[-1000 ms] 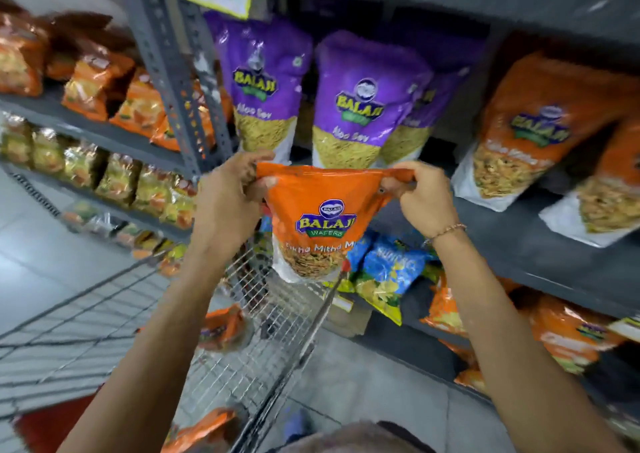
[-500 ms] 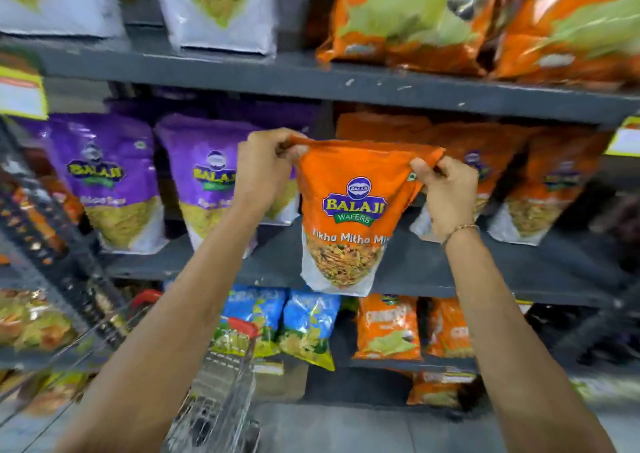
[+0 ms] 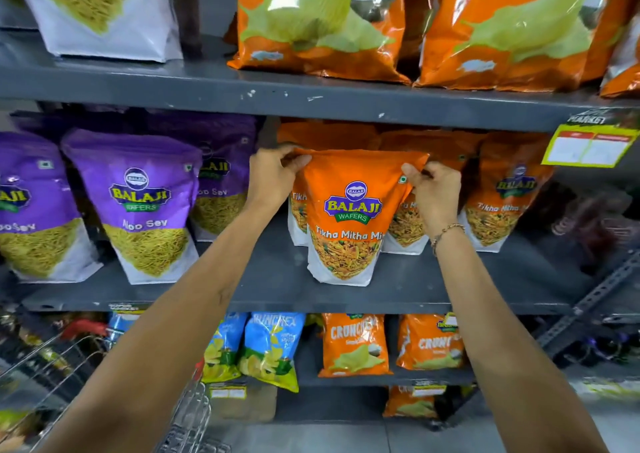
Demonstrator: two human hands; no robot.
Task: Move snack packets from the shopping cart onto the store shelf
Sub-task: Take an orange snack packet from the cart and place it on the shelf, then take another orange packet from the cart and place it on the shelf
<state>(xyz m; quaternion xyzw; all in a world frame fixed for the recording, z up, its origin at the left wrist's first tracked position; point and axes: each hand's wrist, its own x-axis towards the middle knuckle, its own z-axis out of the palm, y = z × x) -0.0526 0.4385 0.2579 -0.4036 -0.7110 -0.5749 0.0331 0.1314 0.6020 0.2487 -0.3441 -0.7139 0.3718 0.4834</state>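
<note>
Both hands, left (image 3: 273,172) and right (image 3: 433,189), pinch the orange packet's (image 3: 349,217) top corners; it stands on the shelf (image 3: 277,279), unreleased. Cart (image 3: 187,414) at 7 o'clock, contents unseen.

- Left hand (image 3: 273,175) and right hand (image 3: 433,193) pinch the top corners of an orange packet (image 3: 349,217).
- Packet stands upright on the grey shelf (image 3: 277,290) — purple packets (image 3: 138,203) alongside.
</note>
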